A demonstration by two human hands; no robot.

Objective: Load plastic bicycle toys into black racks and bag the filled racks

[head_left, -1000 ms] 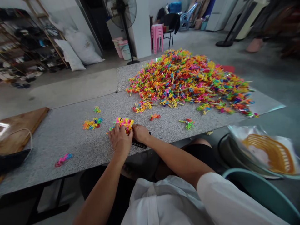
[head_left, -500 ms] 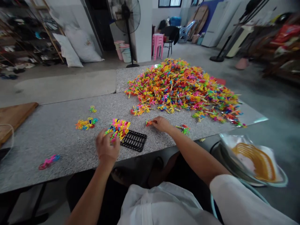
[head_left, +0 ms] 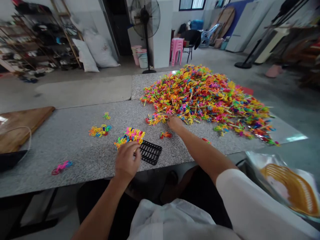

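My left hand (head_left: 127, 159) is closed over the left part of a black slotted rack (head_left: 151, 152), fingers bent towards the thumb; a small yellowish bit shows by the fingertips, too small to name. Rows of colourful plastic pieces (head_left: 135, 134) cover the rack's far left part, just beyond that hand. My right hand (head_left: 174, 123) reaches to the near edge of a big pile of small colourful plastic pieces (head_left: 200, 93), fingertips drawn together among them; what they hold is hidden. An orange-red cluster (head_left: 165, 134) lies on the table just short of the right hand.
On the grey speckled table (head_left: 82, 150) lie a small mixed heap (head_left: 100, 130), a yellow-green piece (head_left: 106, 115) and a pink-blue piece (head_left: 61, 167). A wooden board (head_left: 32, 123) is at the left. Below the right edge sits a yellow basket (head_left: 290, 183). A fan (head_left: 145, 16) stands behind.
My right hand has moved from the orange-red cluster, now lying free, forward to the pile's edge. My left hand has shifted from the filled rows towards the rack's near side. The view has turned slightly left.
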